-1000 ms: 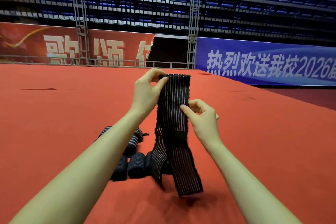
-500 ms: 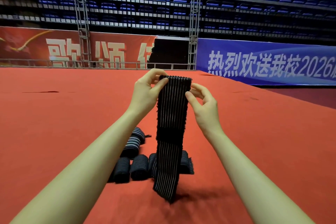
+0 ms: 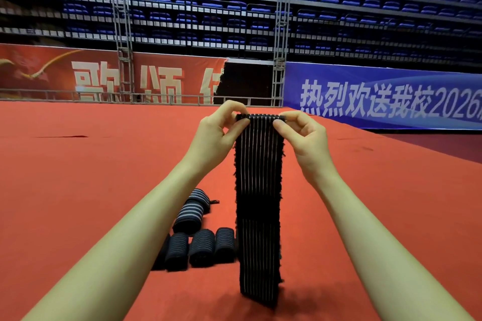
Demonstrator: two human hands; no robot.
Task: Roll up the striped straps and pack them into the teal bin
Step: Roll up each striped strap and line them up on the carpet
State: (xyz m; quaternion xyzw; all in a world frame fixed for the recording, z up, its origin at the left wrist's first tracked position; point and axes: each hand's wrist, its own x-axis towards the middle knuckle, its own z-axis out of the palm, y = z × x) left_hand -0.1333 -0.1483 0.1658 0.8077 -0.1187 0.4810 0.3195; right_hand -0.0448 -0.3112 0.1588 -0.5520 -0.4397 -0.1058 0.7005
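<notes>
A black strap with thin pale stripes (image 3: 258,190) hangs straight down in front of me, its lower end close to the red carpet. My left hand (image 3: 216,135) pinches its top left corner. My right hand (image 3: 305,138) pinches the top right corner, and the top edge between them looks turned over into a small fold. Several rolled striped straps (image 3: 198,237) lie on the carpet below my left forearm, partly hidden behind the hanging strap. No teal bin is in view.
A wide red carpet (image 3: 78,177) covers the floor on all sides. A low metal rail (image 3: 104,96) and red and blue banners (image 3: 391,99) close off the far edge, with rows of blue seats above.
My right hand has risen from the strap's middle to its top right corner. The strap, folded and slanted before, now hangs straight and flat between both hands.
</notes>
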